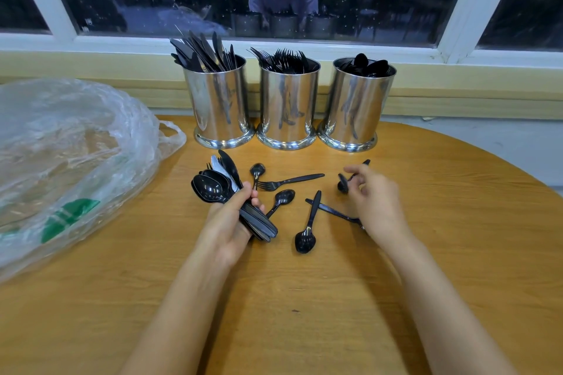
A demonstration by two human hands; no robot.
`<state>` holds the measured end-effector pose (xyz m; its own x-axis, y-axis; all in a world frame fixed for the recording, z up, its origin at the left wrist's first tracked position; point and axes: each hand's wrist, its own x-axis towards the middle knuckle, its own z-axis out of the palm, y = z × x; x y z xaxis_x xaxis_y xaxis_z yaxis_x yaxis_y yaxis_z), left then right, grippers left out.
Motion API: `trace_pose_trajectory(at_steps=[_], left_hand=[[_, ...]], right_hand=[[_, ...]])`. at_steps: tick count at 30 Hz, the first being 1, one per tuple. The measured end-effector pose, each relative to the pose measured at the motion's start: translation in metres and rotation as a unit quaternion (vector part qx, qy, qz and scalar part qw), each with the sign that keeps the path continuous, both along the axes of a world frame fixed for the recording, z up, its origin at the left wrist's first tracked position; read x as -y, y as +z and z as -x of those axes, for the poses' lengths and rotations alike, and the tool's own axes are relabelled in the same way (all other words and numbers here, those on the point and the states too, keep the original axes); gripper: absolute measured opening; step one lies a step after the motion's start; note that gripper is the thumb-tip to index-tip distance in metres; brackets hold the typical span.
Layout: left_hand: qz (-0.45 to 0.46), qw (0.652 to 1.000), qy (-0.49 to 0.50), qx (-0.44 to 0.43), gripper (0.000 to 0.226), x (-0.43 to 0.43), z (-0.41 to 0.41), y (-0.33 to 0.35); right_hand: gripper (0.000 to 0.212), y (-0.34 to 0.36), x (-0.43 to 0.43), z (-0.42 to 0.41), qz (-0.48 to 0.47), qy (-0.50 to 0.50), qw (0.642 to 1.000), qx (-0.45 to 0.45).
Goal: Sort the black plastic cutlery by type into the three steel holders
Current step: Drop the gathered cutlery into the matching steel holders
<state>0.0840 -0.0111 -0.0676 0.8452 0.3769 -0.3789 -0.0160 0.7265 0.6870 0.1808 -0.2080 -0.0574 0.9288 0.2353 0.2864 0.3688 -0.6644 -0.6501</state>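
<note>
Three steel holders stand at the table's back: the left holder [217,106] has knives, the middle holder [288,106] forks, the right holder [355,106] spoons. My left hand [227,222] grips a mixed bundle of black cutlery [219,183], spoon bowls and knife blades fanning out to the upper left. My right hand [374,198] pinches a black spoon [344,183] just above the table. Loose on the wood between my hands lie a fork [289,181], a small spoon [256,170], another spoon [281,199], and a spoon [307,231] crossing a further piece [332,211].
A crumpled clear plastic bag [67,155] with green print covers the table's left side. The round wooden table [304,298] curves away at the right. A window sill and dark window run behind the holders.
</note>
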Motion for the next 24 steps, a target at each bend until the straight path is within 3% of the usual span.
trace_pose_trajectory(at_steps=[4, 7, 10, 13, 18, 22, 24], left_hand=[[0.000, 1.000, -0.007, 0.001, 0.002, 0.001, 0.000, 0.000], [0.000, 1.000, -0.008, -0.002, 0.004, 0.001, 0.000, 0.001], [0.002, 1.000, -0.016, -0.005, 0.010, 0.003, 0.002, 0.003], [-0.007, 1.000, -0.026, -0.004, 0.013, 0.005, 0.004, 0.005], [-0.036, 0.999, -0.035, 0.002, 0.023, 0.008, 0.003, 0.007], [-0.033, 0.998, -0.043, 0.031, 0.024, 0.008, 0.003, 0.009], [-0.019, 0.998, -0.040, 0.035, 0.024, 0.004, 0.003, 0.009]], right_hand=[[0.036, 0.014, 0.006, 0.002, -0.223, 0.023, 0.974, -0.035], [0.024, 0.020, 0.001, 0.009, -0.346, 0.037, 0.935, -0.065], [0.008, 0.019, -0.005, 0.017, -0.448, 0.038, 0.883, -0.136], [0.011, 0.017, -0.011, 0.027, -0.508, 0.047, 0.836, -0.203], [0.013, 0.010, -0.034, 0.047, -0.467, 0.111, 0.864, -0.153], [0.014, -0.006, -0.045, 0.053, -0.339, 0.207, 0.916, -0.056], [0.012, -0.010, -0.045, 0.055, -0.281, 0.261, 0.923, -0.041]])
